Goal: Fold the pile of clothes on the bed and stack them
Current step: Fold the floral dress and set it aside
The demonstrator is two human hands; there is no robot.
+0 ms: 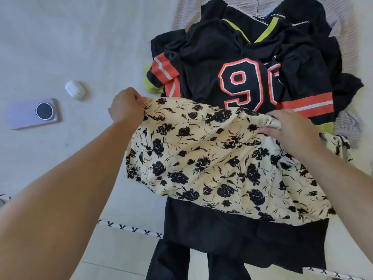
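The person has one garment up off the heap and is spreading it before folding: a cream cotton-like top printed with black flowers [212,158], held across the near side of the bed. The left hand [126,106] pinches its far left corner with curled fingers; the right hand [290,126] bunches the far right edge in its grip. The cloth sags between them and hangs rumpled over a black garment at the bed's near edge [242,235]. Next, I judge, it needs pulling taut and laying flat on the pale bedsheet [60,47] so the sides can fold in. Just beyond lies the unfolded pile, topped by a black jersey with orange stripes and numerals [232,77]. No stack has begun that I can see.
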